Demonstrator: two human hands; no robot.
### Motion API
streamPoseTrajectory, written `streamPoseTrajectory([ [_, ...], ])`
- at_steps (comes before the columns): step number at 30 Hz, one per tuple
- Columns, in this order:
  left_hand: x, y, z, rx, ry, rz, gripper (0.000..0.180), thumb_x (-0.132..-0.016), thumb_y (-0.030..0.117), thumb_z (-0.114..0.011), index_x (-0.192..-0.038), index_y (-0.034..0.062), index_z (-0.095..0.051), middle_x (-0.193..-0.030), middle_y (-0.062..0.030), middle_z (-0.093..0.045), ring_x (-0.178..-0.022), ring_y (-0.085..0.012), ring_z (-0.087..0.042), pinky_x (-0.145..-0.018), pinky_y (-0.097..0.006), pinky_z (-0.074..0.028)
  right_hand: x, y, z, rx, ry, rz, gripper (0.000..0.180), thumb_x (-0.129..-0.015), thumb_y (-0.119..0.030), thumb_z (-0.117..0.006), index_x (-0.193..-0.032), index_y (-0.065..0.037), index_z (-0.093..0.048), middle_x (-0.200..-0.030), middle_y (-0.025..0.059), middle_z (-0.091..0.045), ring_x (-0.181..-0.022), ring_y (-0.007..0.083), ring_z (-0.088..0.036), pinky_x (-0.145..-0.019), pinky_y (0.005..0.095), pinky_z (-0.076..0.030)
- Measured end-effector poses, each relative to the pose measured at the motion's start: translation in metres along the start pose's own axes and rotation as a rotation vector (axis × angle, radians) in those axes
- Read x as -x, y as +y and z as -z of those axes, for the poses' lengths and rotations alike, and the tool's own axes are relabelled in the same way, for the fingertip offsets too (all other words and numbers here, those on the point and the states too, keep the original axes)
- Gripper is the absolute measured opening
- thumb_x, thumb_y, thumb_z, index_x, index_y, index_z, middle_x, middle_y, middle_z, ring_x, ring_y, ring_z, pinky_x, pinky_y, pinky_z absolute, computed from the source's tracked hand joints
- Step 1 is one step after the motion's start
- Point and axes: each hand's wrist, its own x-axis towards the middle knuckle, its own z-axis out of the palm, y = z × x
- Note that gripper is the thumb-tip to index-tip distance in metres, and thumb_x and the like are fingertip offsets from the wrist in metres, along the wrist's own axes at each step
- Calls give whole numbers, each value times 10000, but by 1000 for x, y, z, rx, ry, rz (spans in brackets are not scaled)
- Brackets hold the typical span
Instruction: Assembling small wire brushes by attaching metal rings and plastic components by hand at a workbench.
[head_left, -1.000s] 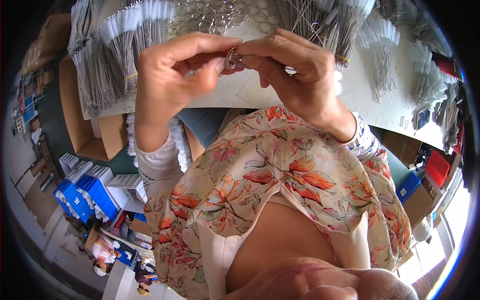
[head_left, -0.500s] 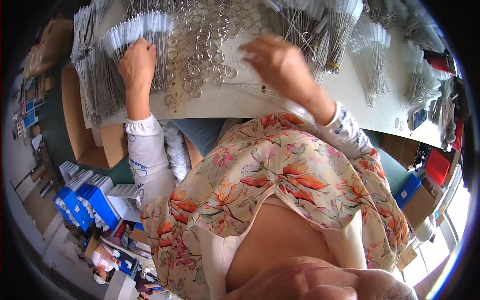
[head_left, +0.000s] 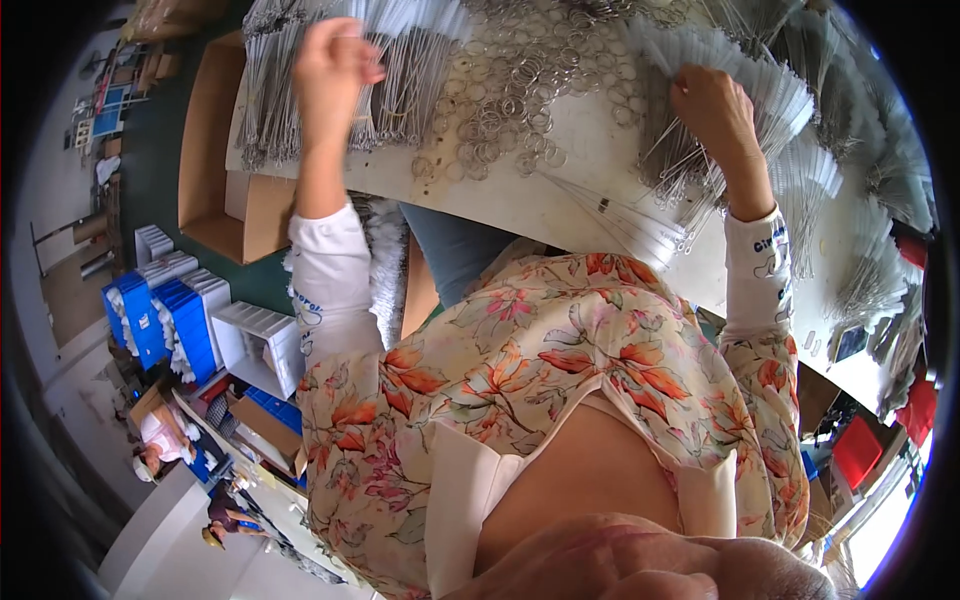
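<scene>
My left hand (head_left: 335, 60) is up at the far left of the white table (head_left: 520, 205), fingers curled on a bundle of thin metal wires with white tags (head_left: 400, 70). My right hand (head_left: 715, 110) lies at the right on another fanned bundle of wires (head_left: 740, 70), its fingers bent down into them. A loose pile of metal rings (head_left: 510, 90) is spread between the two hands. A few single wires (head_left: 620, 215) lie near the table's front edge.
More wire bundles (head_left: 860, 190) cover the right part of the table. An open cardboard box (head_left: 215, 150) stands left of it. Blue and white bins (head_left: 170, 320) sit on the floor at left. Red boxes (head_left: 860, 450) are at lower right.
A second ago both hands were close together in front of me, pinching a metal ring. They have since moved apart: the left to the left bundles, the right to the right bundles.
</scene>
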Motion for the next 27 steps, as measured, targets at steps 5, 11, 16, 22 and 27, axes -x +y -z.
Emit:
streamPoseTrajectory([
  [5,-61,-79,90,-884,-101,-23,428,-801,463,-592,-888,48,-645,-832,-155,-643,-773,-300,-613,-707,-362,-460,4,13,32,-838,181,-185,264,-813,-338,-624,-924,-103,-673,-754,61,-664,-683,163,-628,-637,295,-491],
  [11,-65,-145,125,-693,-173,-162,260,-865,244,-565,-854,-14,-599,-782,-120,-635,-632,-232,-559,-642,-330,-447,44,73,83,-1921,559,-125,136,-875,-182,-561,-783,-83,-547,-644,-24,-480,-537,78,-427,-490,220,-355],
  [16,-57,-115,110,-380,-122,274,210,-886,217,-545,-976,33,-590,-793,-43,-623,-489,-68,-418,-414,-222,-314,126,177,76,-1209,697,-539,149,-888,-202,-517,-870,-57,-548,-670,12,-506,-556,96,-503,-453,242,-425],
  [22,-48,-48,102,-129,112,38,244,-906,161,-507,-1112,60,-592,-828,4,-559,-498,-23,-350,-416,-180,-244,132,224,22,-276,184,-892,319,-747,-453,-660,-929,-194,-697,-906,22,-678,-808,184,-644,-715,328,-520],
  [27,-40,8,77,-188,139,-101,252,-921,162,-496,-1133,80,-604,-787,31,-505,-546,-11,-327,-452,-176,-249,132,230,14,-325,231,-797,236,-695,-360,-719,-840,-174,-710,-858,45,-679,-790,195,-641,-698,344,-517],
])
